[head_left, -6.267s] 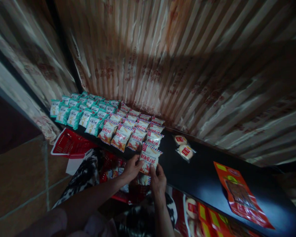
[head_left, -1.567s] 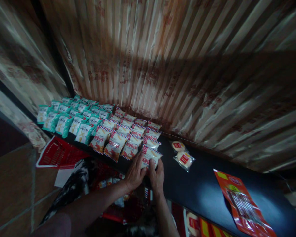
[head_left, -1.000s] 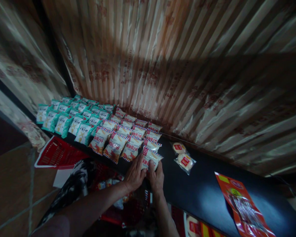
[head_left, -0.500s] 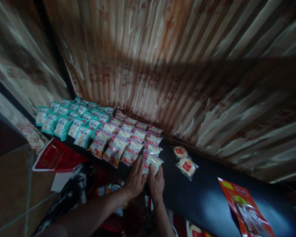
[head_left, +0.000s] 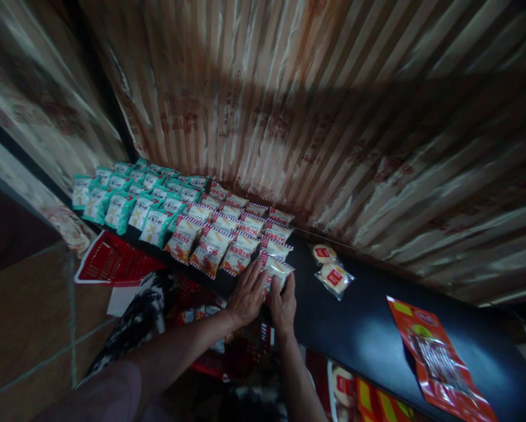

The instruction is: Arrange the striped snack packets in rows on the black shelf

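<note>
A small white snack bag (head_left: 277,269) with a striped top edge stands at the front right corner of a block of matching bags. My left hand (head_left: 248,296) presses along its left side with fingers stretched forward. From the right, my right hand (head_left: 283,306) grips the same bag, its thumb on the front. Between them the two hands hold the bag, hiding its lower part. Beside it are more white and red snack bags (head_left: 211,249) in rows. Farther left are rows of teal snack bags (head_left: 119,210).
Two clear-wrapped round crackers (head_left: 334,278) lie right of the hands on the black shelf (head_left: 333,328). An orange-red packet of sticks (head_left: 436,357) rests farther right. Corrugated sheeting (head_left: 263,105) rises behind. Red packaging (head_left: 118,261) and more packets (head_left: 351,392) sit below the shelf.
The camera view has shifted, so the shelf and goods appear higher. Both hands stay on the same snack bag, which keeps its place in the row.
</note>
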Motion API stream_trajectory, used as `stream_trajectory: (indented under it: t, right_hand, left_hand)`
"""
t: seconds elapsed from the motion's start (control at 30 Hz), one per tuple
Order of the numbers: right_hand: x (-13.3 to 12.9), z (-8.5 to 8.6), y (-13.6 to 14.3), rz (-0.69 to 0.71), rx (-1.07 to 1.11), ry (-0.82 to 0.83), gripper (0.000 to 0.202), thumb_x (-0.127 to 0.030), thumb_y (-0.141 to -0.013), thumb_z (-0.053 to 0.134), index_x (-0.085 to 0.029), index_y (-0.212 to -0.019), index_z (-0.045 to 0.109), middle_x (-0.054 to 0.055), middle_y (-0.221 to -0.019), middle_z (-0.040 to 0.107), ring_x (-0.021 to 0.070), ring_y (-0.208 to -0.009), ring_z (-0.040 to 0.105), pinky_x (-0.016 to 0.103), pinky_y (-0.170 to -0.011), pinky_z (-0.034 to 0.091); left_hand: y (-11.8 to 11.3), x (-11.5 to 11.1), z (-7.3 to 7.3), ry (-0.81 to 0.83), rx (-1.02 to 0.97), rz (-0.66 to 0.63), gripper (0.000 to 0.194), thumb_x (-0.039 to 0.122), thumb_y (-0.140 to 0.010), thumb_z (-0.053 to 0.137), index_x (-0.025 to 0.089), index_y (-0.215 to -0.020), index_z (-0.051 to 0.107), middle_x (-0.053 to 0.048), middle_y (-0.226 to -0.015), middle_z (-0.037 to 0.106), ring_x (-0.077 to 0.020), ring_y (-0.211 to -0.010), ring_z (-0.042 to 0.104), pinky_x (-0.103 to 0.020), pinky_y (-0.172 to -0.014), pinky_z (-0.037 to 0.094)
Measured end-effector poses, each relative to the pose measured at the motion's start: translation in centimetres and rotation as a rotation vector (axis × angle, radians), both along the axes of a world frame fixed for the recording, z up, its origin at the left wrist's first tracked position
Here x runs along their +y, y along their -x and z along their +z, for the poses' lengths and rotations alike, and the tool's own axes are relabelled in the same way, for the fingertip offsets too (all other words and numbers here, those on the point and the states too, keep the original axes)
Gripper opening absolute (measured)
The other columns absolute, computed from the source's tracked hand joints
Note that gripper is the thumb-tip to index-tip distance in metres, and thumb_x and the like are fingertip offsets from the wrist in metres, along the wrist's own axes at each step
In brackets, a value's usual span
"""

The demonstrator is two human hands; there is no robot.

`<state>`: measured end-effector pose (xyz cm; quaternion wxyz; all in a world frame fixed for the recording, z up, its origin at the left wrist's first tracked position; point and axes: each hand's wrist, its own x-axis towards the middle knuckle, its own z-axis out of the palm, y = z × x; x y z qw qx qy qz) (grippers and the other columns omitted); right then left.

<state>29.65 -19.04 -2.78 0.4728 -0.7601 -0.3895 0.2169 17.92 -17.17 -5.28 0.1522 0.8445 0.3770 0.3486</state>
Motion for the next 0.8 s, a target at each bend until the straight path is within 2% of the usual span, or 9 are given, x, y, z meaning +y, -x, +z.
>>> stream_trajectory:
  t: [0.2, 0.4, 0.57, 0.67, 0.8]
  right_hand:
    - [0.2, 0.0, -0.1, 0.009, -0.018, 0.042, 0.08, -0.067, -0.077, 0.036, -0.011, -0.133, 0.045, 0.019, -0.125, 0.057, 0.0311, -0.117, 0.052, 0.043, -0.095, 0.039]
    - [-0.6, -0.2, 0.0, -0.003, -0.025, -0.047, 0.088, -0.07, -0.075, 0.038, -0.006, -0.136, 0.039, 0.022, -0.136, 0.046, 0.0322, -0.127, 0.041, 0.045, -0.103, 0.032]
    - [-2.4, 0.1, 0.7, -0.076, -0.082, -0.12, 0.08, -0.067, -0.08, 0.037, -0.008, -0.133, 0.042, 0.02, -0.136, 0.045, 0.0309, -0.127, 0.04, 0.045, -0.105, 0.03]
    - [-4.0, 0.4, 1.6, -0.154, -0.136, -0.207, 0.071, -0.061, -0.084, 0.034, -0.007, -0.13, 0.046, 0.021, -0.13, 0.049, 0.0301, -0.123, 0.044, 0.045, -0.102, 0.032]
    - [-6.7, 0.5, 3.9, -0.176, -0.168, -0.281, 0.055, -0.053, -0.087, 0.036, -0.012, -0.121, 0.052, 0.017, -0.118, 0.055, 0.0278, -0.112, 0.051, 0.044, -0.096, 0.037]
  left_hand:
    - [-0.1, 0.0, 0.1, 0.008, 0.01, -0.015, 0.051, 0.027, -0.097, 0.028, 0.014, -0.145, 0.02, -0.013, -0.154, 0.014, -0.0246, -0.143, 0.007, -0.048, -0.114, 0.026]
    - [0.1, -0.1, 0.1, -0.038, -0.016, -0.001, 0.055, 0.029, -0.096, 0.029, 0.015, -0.146, 0.013, -0.013, -0.155, 0.009, -0.026, -0.143, 0.001, -0.051, -0.113, 0.024]
    - [0.6, -0.7, -0.1, -0.05, -0.042, -0.015, 0.057, 0.029, -0.095, 0.029, 0.016, -0.147, 0.009, -0.013, -0.155, 0.009, -0.0264, -0.143, 0.0, -0.053, -0.113, 0.022]
    - [2.0, -2.4, -0.6, -0.046, -0.067, -0.005, 0.056, 0.028, -0.095, 0.03, 0.016, -0.146, 0.012, -0.013, -0.154, 0.013, -0.0261, -0.143, 0.002, -0.052, -0.112, 0.024]
    - [5.9, -5.7, -1.6, -0.027, -0.059, -0.066, 0.05, 0.023, -0.094, 0.031, 0.014, -0.142, 0.024, -0.014, -0.151, 0.023, -0.0247, -0.142, 0.012, -0.05, -0.111, 0.029]
